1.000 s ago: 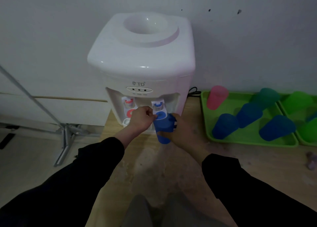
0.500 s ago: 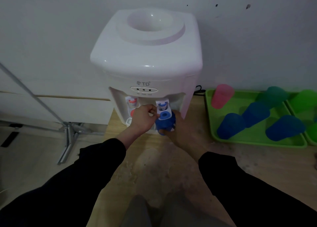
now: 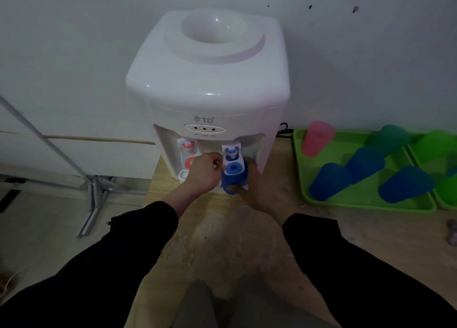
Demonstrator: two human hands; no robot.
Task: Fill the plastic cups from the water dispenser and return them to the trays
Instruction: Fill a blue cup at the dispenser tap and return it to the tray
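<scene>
Filling the upper part of the view, a pale grey wall (image 3: 74, 43) stands behind everything. Below it a worn wooden surface (image 3: 222, 241) stretches toward the viewer. A white water dispenser (image 3: 207, 80) stands on that surface against the wall, its round top socket holding no bottle. To its left a grey metal stand (image 3: 94, 196) rests on a lighter floor.

Two black sleeves reach in from the bottom corners toward the dispenser. To the right of the dispenser a green tray (image 3: 300, 174) lies on the wood, with a second green tray (image 3: 445, 204) touching its far side and cut off by the frame edge. The first tray carries a pink cup (image 3: 317, 139), a teal cup (image 3: 390, 137) and three blue cups (image 3: 330, 181). Green cups (image 3: 437, 142) sit in the second tray. Dim light hides which way up they stand.

The right hand (image 3: 259, 191) is wrapped round a blue plastic cup (image 3: 233, 181), thumb across its front, holding it in the dispenser's recess directly under the blue tap (image 3: 232, 154). The left hand (image 3: 204, 173) is curled, its fingertips pinching the left side of that tap's white lever. Whether water is flowing cannot be told. A red tap (image 3: 188, 145) sits just left of the left hand, untouched.
</scene>
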